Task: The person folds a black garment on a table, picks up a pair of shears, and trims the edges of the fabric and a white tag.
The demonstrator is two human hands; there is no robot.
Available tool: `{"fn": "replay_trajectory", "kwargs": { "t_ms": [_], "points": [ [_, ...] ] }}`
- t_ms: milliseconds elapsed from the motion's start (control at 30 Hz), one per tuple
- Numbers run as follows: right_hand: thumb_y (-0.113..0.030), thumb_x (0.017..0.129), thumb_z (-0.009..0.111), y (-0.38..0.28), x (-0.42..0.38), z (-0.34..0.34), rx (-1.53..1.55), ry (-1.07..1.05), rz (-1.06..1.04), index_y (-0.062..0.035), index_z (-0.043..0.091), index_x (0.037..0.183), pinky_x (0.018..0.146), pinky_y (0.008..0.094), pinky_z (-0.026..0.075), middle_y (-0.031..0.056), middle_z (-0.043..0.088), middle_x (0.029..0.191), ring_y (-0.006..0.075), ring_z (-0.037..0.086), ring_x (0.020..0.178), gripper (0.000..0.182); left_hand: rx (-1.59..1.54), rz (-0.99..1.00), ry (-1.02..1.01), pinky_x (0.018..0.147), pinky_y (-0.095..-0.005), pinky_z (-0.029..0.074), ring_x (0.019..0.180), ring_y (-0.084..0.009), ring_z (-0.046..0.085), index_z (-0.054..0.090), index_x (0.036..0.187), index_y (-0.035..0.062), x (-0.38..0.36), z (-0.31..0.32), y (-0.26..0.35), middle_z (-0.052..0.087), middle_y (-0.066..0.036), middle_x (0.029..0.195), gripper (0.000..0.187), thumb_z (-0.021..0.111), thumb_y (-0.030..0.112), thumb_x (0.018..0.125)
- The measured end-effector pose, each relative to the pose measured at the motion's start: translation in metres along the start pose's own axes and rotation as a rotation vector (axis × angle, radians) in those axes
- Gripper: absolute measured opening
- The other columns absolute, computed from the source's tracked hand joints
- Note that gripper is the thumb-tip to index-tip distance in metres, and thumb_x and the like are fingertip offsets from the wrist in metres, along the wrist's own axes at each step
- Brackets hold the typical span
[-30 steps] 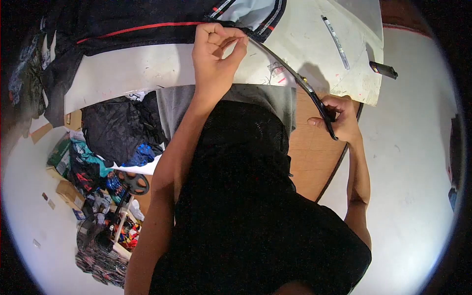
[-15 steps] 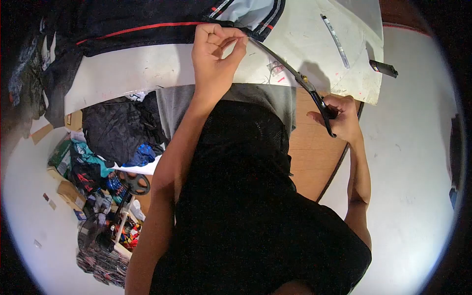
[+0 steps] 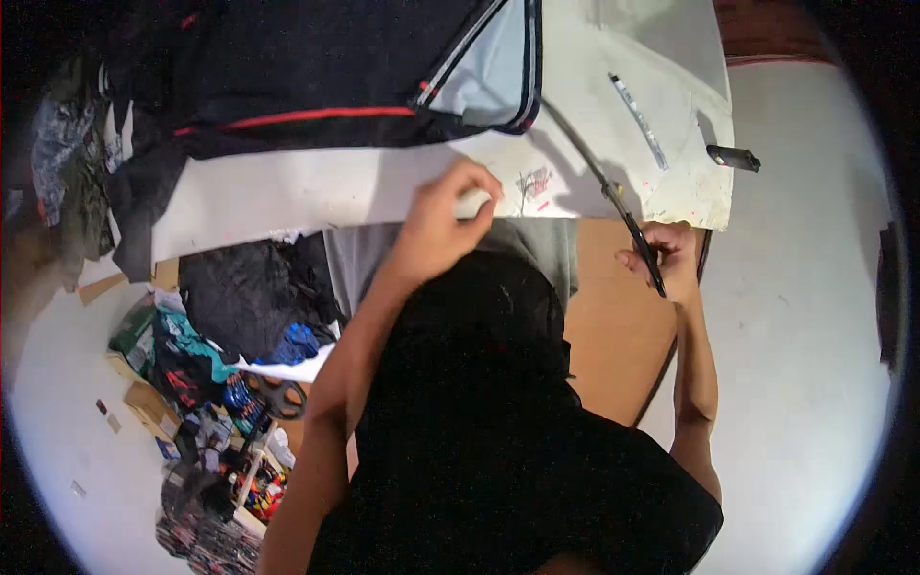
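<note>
Long dark scissors (image 3: 614, 192) are gripped by their handles in my right hand (image 3: 677, 261), just off the table's front edge. Their blades look nearly closed and reach up and left over the table, close to the corner of a black garment (image 3: 316, 77). That garment has a red stripe, white-lettered trim and a pale blue-grey lining (image 3: 487, 72). My left hand (image 3: 443, 222) hovers over the front edge, apart from the garment. Its thumb and index finger curl together; whether something tiny is between them is hidden.
On the white table (image 3: 287, 192) lie a marker pen (image 3: 638, 122) and a small black object (image 3: 733, 157) near the right edge. Dark cloth hangs at the left. Below it are a black cloth pile (image 3: 259, 297), cardboard boxes (image 3: 150, 410) and a crate (image 3: 251, 489) of colourful items.
My left hand has come away from the garment's edge, toward me. The scissors are still in my right hand, blades now steeper. The whole view has shifted, with the table lower in the picture.
</note>
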State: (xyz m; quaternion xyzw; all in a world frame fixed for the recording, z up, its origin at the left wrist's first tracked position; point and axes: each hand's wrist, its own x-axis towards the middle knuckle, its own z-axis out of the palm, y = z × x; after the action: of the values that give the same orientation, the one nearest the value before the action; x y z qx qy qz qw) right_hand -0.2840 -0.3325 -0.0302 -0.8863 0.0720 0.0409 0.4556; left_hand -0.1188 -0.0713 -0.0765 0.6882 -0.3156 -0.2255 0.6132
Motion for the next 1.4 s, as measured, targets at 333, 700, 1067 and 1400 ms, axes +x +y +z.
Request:
{"fn": "replay_trajectory", "kwargs": {
  "t_ms": [333,700,1067,1400],
  "points": [
    [-0.007,0.080,0.072,0.000,0.085,0.066,0.634,0.502,0.173,-0.0056,0.047,0.059,0.031,0.0194,0.027,-0.0035,0.044,0.046,0.0029,0.037,0.034,0.033,0.572,0.263,0.434,0.076,-0.0345,0.046,0.087,-0.0264,0.058,0.064,0.098,0.0041,0.044,-0.014,0.001,0.057,-0.012,0.098,0.023,0.070,0.003,0.075],
    [-0.007,0.077,0.075,0.000,0.083,0.067,0.588,0.413,0.136,-0.0066,0.043,0.054,0.033,0.0202,0.026,-0.0052,0.042,0.047,0.0022,0.039,0.036,0.039,0.744,0.017,0.208,0.075,-0.0378,0.048,0.088,-0.0280,0.056,0.068,0.088,0.0027,0.063,-0.018,-0.004,0.059,-0.009,0.091,0.018,0.071,0.007,0.071],
    [-0.009,0.076,0.076,0.000,0.083,0.063,0.562,0.384,0.107,-0.0067,0.044,0.054,0.034,0.0210,0.026,-0.0039,0.044,0.045,0.0028,0.040,0.037,0.039,0.392,0.028,0.294,0.059,-0.0233,0.044,0.066,-0.0119,0.058,0.066,0.086,0.0012,0.061,-0.025,-0.007,0.062,-0.008,0.081,0.009,0.069,0.004,0.078],
    [-0.009,0.076,0.076,-0.001,0.080,0.062,0.576,0.330,0.117,-0.0066,0.045,0.054,0.035,0.0207,0.025,-0.0036,0.044,0.043,0.0028,0.039,0.036,0.038,0.107,0.041,0.472,0.060,-0.0192,0.041,0.070,-0.0060,0.054,0.066,0.088,0.0009,0.047,-0.032,-0.001,0.062,-0.002,0.086,0.006,0.066,0.004,0.084]
  ]
}}
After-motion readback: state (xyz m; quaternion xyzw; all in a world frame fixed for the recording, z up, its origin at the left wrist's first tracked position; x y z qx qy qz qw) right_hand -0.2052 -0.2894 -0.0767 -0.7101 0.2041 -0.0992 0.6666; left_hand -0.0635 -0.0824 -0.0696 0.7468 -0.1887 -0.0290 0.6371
